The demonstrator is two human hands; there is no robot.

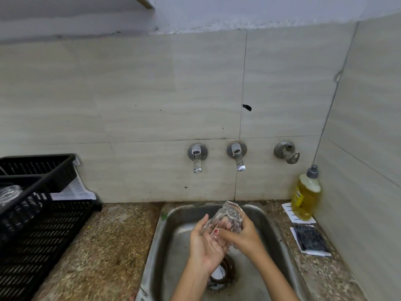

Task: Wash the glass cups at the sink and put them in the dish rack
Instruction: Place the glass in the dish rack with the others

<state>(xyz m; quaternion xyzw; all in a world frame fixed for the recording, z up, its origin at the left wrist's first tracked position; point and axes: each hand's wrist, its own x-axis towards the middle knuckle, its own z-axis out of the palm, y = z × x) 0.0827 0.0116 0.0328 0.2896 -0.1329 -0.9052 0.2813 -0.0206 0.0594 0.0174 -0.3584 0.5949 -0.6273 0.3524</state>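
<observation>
Head cam looks down at a steel sink (273, 232) with rounded corners, dull and water-stained, set in a speckled brown stone counter (104, 246). The glass cup (230, 216) is at about 6 o'clock, held over the basin above the drain (225, 273) and not touching the metal. It's clear and faceted with a thick base, tilted so the base points up toward 1 o'clock and the mouth sits down in the hands. The left hand (204, 244) has its palm up and cradles the cup from the 9 o'clock side, fingers curled behind the glass. The right hand (244, 236) is wrapped round it from the 3 o'clock side, with a red-nailed thumb pressed on the wall of the cup. So both hands are gripping the same cup. At 9 o'clock there's a black plastic dish rack (43, 224) with slotted sides, standing on the counter, its corner stopping short of the sink's left rim. A second glass (8, 194) sits inside it, cut off by the frame edge. Two shiny metal taps (197, 158) stick out of the pale streaky wall tiles (130, 94) at 12 o'clock, well above the cup, and a dull valve (286, 152) is off toward 2 o'clock. At 3 o'clock a soap bottle (306, 198) of yellow liquid with a grey cap stands in the corner, and a dark scrub pad (311, 237) lies on the narrow strip of counter just below it. There's a bare strip of counter between rack and sink.
</observation>
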